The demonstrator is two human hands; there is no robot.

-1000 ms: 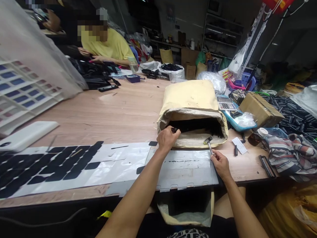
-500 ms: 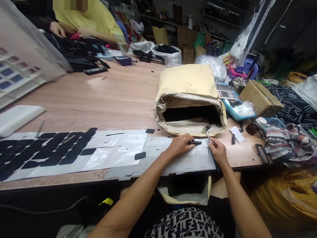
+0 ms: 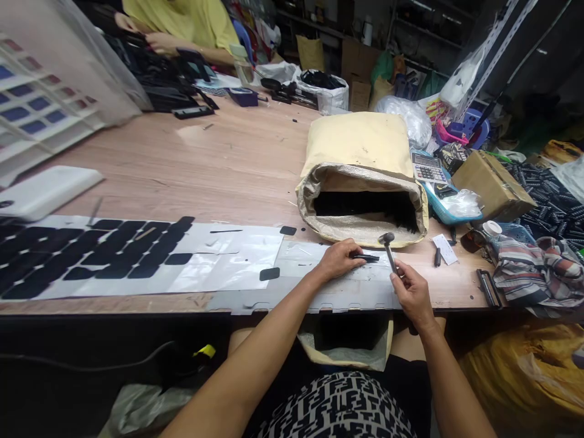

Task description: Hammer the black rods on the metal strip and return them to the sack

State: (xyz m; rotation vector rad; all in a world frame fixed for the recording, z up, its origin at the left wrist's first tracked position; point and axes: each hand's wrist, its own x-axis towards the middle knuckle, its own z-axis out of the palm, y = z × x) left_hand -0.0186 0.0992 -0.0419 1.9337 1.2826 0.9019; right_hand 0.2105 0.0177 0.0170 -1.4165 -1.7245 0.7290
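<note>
My left hand (image 3: 341, 260) is closed on a small, slim black piece (image 3: 367, 258), whose end sticks out to the right over the grey sheet (image 3: 314, 292) at the table's front edge. In my right hand (image 3: 413, 292) is a small hammer (image 3: 390, 252), gripped by its handle. The hammer's head points up and away from me, to the right of the black piece and apart from it. Just beyond both hands lies a cream sack (image 3: 360, 140), its mouth facing me and dark pieces inside. What exactly the black piece is, I cannot make out.
Black rounded pads (image 3: 150, 249) lie in rows on a white sheet (image 3: 228, 261) at left. A blue tray (image 3: 449, 210) with a calculator (image 3: 429, 169) and a cardboard box (image 3: 495, 185) stand right. Across the table sits a person in a yellow top (image 3: 191, 27). Below the edge hangs an open bag (image 3: 347, 359).
The camera view has shifted, so the scene sits further right. My right hand has turned the hammer, its head now raised away from the sheet. My left hand still holds the black piece.
</note>
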